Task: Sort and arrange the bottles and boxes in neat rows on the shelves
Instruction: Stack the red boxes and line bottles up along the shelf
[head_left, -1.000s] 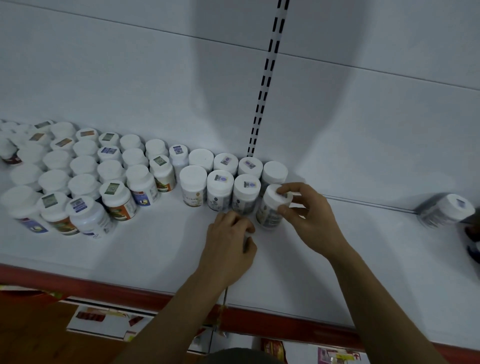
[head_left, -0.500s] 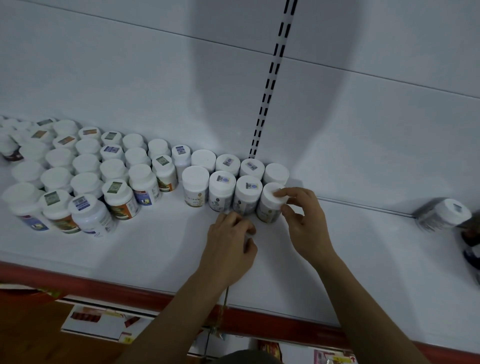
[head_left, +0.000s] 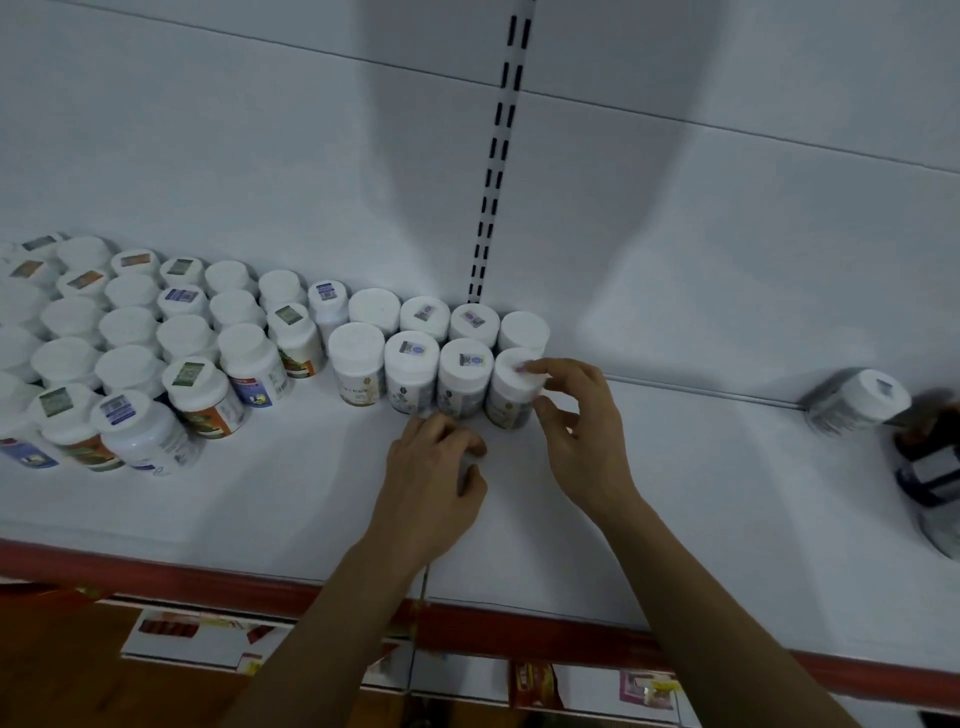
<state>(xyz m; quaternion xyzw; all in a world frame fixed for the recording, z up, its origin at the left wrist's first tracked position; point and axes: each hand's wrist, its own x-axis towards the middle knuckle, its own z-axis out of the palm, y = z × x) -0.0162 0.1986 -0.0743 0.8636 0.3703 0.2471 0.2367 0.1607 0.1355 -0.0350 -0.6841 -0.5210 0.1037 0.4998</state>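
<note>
White-capped bottle (head_left: 511, 395) stands on the shelf (head_left: 675, 467), ending the front row (head_left: 410, 371), right hand (head_left: 576, 415) pinching its cap. Left hand (head_left: 431, 483) rests curled just beside it, and whether it holds anything I can't tell.

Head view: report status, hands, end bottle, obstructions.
Right hand pinches cap of end bottle, upright, front row. Left hand curled on shelf, nothing seen in it. Tipped bottle lies far right, apart.
</note>
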